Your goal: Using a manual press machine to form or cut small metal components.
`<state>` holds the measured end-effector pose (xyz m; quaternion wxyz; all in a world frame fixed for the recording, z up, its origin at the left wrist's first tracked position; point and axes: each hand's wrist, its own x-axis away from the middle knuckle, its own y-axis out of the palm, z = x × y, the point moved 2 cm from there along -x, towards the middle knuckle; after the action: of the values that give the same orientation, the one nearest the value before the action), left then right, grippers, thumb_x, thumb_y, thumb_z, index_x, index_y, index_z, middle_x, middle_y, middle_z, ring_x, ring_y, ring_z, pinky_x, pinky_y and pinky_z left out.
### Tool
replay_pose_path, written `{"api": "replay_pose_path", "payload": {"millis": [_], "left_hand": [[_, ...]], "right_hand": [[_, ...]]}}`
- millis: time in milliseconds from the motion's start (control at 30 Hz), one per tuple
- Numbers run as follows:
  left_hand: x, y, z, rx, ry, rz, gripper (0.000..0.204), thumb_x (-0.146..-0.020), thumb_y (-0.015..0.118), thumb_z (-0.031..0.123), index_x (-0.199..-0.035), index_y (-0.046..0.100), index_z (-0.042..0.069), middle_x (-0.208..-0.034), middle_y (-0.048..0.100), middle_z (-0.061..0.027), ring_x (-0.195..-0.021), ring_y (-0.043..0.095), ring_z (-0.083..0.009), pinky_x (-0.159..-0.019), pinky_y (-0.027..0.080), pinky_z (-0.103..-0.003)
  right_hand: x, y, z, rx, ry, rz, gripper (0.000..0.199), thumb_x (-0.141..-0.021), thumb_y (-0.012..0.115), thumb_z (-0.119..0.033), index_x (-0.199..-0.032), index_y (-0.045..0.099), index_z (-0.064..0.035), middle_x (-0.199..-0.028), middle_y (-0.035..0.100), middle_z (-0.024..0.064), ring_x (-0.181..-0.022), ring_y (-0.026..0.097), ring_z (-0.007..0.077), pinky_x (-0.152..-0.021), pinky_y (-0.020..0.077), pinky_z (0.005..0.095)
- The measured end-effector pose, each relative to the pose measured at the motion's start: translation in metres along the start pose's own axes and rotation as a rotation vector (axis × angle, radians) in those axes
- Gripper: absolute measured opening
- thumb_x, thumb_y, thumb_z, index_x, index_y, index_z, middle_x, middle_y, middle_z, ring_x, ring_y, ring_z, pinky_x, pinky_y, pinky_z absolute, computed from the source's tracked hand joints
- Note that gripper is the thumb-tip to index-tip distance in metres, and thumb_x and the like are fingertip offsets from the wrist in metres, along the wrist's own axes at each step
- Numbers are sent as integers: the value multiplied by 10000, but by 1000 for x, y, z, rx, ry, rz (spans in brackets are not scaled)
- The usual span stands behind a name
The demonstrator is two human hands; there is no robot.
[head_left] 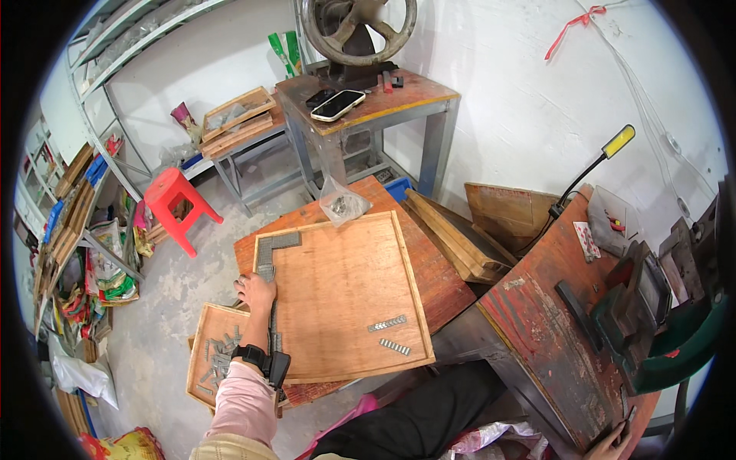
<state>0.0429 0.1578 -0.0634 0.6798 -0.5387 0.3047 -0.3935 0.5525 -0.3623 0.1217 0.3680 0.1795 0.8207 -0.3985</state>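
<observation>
My left hand (255, 292) lies over the left rim of a shallow wooden tray (345, 307), fingers slightly apart, with no held thing visible. Beside it, small grey metal pieces (266, 257) stand packed in rows along the tray's left side and top left corner. Two short strips of similar pieces (387, 323) lie loose at the lower right of the tray. Under my left forearm, a smaller wooden tray (201, 345) holds a jumble of grey pieces (222, 354). At the lower right edge, my right hand (609, 445), partly cut off, closes on a thin dark tool (629, 418).
A clear plastic bag (343, 203) sits at the big tray's far rim. Right of me, a worn red bench (529, 330) carries a green machine (675, 337) and a bendy lamp (617, 143). Farther back are a red stool (178, 203) and a table (418, 96) with phones and a handwheel press.
</observation>
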Motion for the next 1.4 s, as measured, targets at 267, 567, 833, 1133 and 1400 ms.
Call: {"api": "replay_pose_path", "payload": {"millis": [267, 567, 833, 1133, 1400], "left_hand": [[0, 5, 11, -9, -27, -14, 504, -737, 647, 245, -1154, 574, -29, -1330, 371, -272, -1247, 288, -432, -998, 281, -547], [53, 10, 43, 114, 489, -149, 565, -667, 721, 288, -1153, 590, 30, -1140, 549, -210, -1112, 502, -340, -958, 364, -497], [45, 19, 43, 181, 609, -149, 498, -663, 711, 264, -1041, 625, -47, -1001, 622, -227, -936, 590, -372, -843, 478, -396], [147, -99, 128, 780, 713, -793, 372, -720, 684, 174, -973, 624, -92, -807, 626, -68, -691, 585, -128, -640, 490, -300], [376, -168, 253, 447, 1950, -861, 568, -672, 736, 299, -1099, 596, -50, -1014, 615, -204, -950, 606, -331, -843, 482, -391]], "right_hand": [[-1, -3, -7, 4, -21, 2, 270, -896, 623, -213, -986, 669, 38, -899, 683, 179, -766, 653, 288, -681, 521, 362], [0, 0, 3, 60, -91, 23, 285, -905, 610, -234, -970, 672, 37, -844, 679, 179, -703, 649, 269, -630, 520, 355], [2, 14, 37, -183, 85, -128, 233, -955, 522, -151, -1073, 582, 41, -912, 636, 108, -828, 597, 170, -752, 467, 290], [2, 9, 13, -174, 28, -77, 129, -864, 585, -53, -968, 617, 17, -904, 630, 160, -846, 597, 307, -759, 470, 371], [-9, -10, -8, -371, -32, -161, 111, -789, 629, -3, -899, 619, 4, -864, 616, 165, -842, 585, 327, -756, 465, 382]]}}
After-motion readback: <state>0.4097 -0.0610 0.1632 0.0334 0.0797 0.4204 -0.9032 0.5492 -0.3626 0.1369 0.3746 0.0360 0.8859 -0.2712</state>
